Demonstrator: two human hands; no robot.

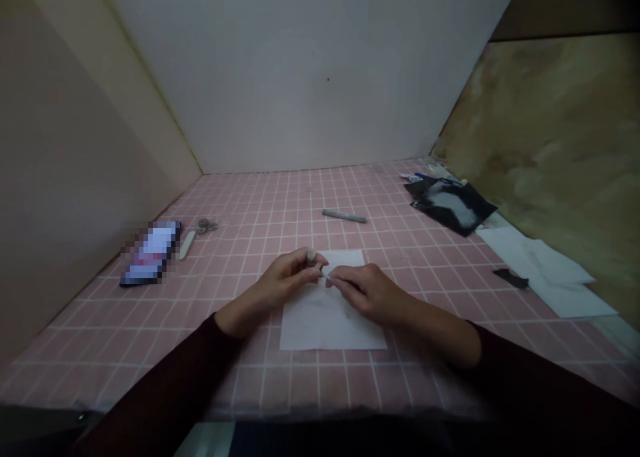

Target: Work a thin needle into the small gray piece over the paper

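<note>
Over a white sheet of paper (330, 323), my two hands meet with fingertips almost touching. My left hand (290, 273) is closed, thumb against fingers, around a small greyish piece (311, 253) whose kind is too small to tell. Pinched in my right hand (367, 290) is a tiny whitish bit (327, 276), close to the left thumb. Whether the two bits are joined I cannot make out. Beyond the paper lies a grey rod-shaped stick (345, 215), apart from both hands.
On the left of the pink checked tablecloth (240, 207) lie a phone (153, 251), a flat pale strip (187, 245) and small scissors (205, 226). At the right are a black sheet (457, 207), white papers (545, 270) and a dark scrap (511, 278). Walls enclose the back and sides.
</note>
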